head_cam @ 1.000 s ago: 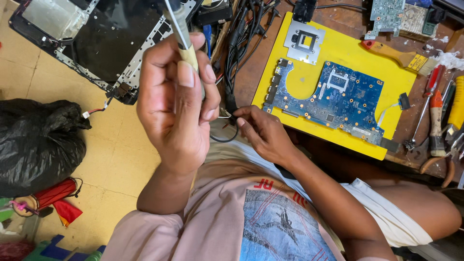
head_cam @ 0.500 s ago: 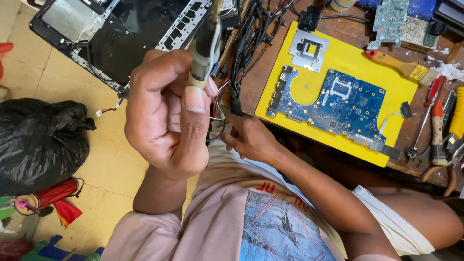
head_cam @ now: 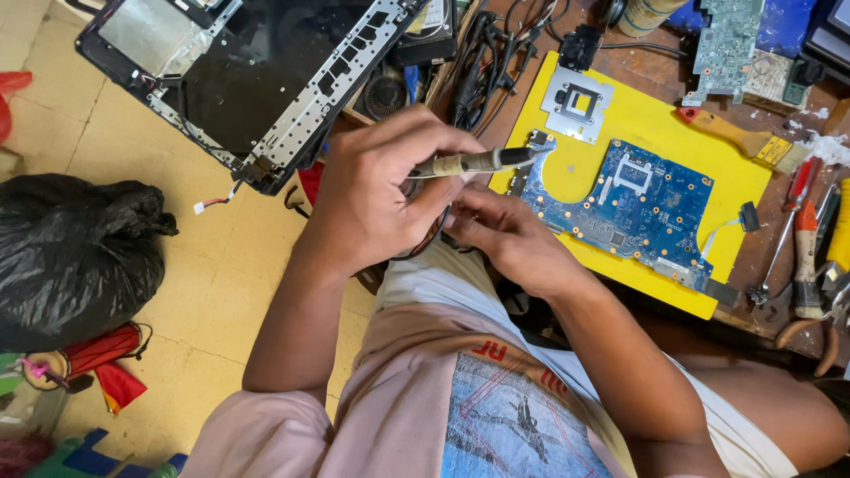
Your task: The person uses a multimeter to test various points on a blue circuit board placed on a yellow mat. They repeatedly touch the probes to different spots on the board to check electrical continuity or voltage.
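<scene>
Two kinds of ground meet under the camera: a worn brown wooden bench along the right and top, scuffed and dusty, and a pale tiled floor with dark grout lines to the left. On the bench lies a bright yellow mat, flat and square-cornered, and on it a blue circuit board with a curved cut-out, plus a small silver bracket near the mat's upper corner. A wooden-handled brush lies across the mat's far edge; red-handled screwdrivers and pliers crowd the bench's right rim. A black laptop shell with a perforated metal frame hangs over the bench's left edge above the floor, beside a tangle of black cables. A crumpled, glossy black plastic bag sits on the tiles, with open floor between it and the person's knee.

The left hand is closed in a fist-like grip round a slim soldering iron, its taped handle pinched between thumb and fingers, the dark tip pointing right toward the board's left edge. The right hand sits just below it at the bench's near edge, fingers curled together, seemingly pinching a thin wire, though that part is too hidden to be sure.
</scene>
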